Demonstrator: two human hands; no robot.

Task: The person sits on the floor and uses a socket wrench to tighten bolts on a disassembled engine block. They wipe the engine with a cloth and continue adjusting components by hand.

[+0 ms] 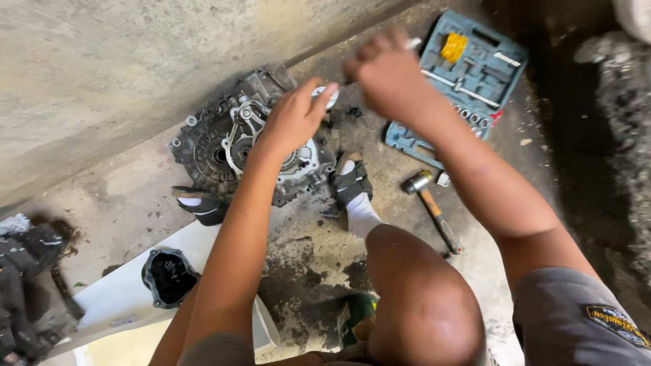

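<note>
Head view: a person sits on a stained concrete floor (122, 203), looking down over bare knees.
Gearbox housing (251, 139): a grimy cast metal case lying flat on the floor near the wall, open face up, seemingly so that its inner parts can be reached from above.
Left hand (295, 118): rests on the housing's upper right edge, fingers closed around a small pale part (330, 97), probably steadying it.
Right hand (390, 74): raised just beside the left, fisted around a slim metal tool whose tip (413, 43) shows above the knuckles.
Socket set case (461, 81): blue, lid open, on the floor near the right arm, within easy reach.
Hammer (434, 207): lies beside the sandalled foot (352, 183).
Black cover (168, 276): on a white board, lower left.
</note>
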